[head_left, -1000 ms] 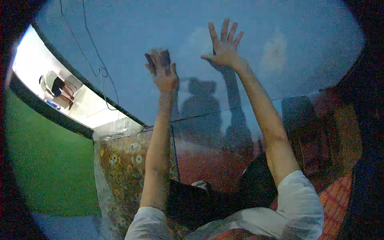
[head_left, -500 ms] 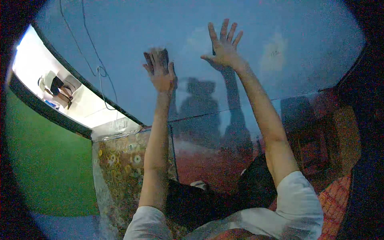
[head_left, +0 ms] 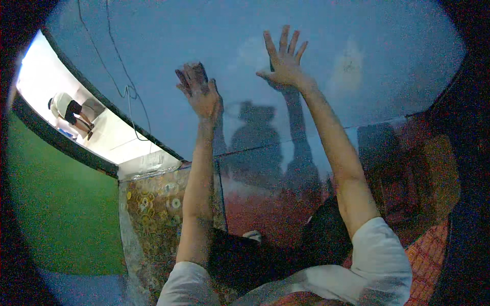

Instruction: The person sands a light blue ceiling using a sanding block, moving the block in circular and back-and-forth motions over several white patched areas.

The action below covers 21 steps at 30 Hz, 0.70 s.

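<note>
Both my arms are raised toward the blue wall (head_left: 316,102). My right hand (head_left: 287,70) is open, its fingers spread wide and the thumb out to the left, with nothing held. Lower and to the left, my left hand (head_left: 200,98) is also open and holds nothing; its fingers are a little blurred and tilt leftward. Dark shadow lies close behind both hands, but whether the palms touch the wall cannot be told. A shadow of my head and body (head_left: 256,135) falls on the wall between my arms.
A loose cable (head_left: 124,92) hangs down the wall at left. Beside it is a bright doorway (head_left: 109,137) where another person (head_left: 69,109) bends over. A green surface (head_left: 66,204) lies at left, a patterned mat (head_left: 153,209) near my left arm, and dark wooden furniture (head_left: 403,178) at right.
My left hand has tilted and shifted slightly left, its fingers leaning more that way. The right hand has stayed nearly in place, fingers still spread. The person in the doorway has shifted slightly.
</note>
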### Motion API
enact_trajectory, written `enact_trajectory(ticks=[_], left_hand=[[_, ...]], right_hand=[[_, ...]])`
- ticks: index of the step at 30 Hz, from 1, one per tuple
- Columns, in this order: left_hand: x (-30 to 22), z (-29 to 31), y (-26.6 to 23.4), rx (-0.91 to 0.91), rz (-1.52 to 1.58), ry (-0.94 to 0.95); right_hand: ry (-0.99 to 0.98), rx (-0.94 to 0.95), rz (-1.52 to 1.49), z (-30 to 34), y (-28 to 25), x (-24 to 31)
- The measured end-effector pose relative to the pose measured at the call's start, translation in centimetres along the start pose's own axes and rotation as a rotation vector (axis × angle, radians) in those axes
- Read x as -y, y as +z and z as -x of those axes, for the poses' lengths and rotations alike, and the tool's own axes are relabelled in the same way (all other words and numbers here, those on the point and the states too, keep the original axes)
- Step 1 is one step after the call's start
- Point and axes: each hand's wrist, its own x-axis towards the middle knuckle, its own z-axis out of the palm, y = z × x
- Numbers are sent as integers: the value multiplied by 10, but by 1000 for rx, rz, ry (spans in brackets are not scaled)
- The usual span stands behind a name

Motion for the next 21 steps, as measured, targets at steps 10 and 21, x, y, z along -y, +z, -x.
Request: enact_trajectory(ticks=[10,21], left_hand=[[9,37,13,33,5,85],[16,65,15,86,-124,87]], right_hand=[[-31,-77,-6,4,-8,-6],[-58,-64,-15,3,-3,-8]])
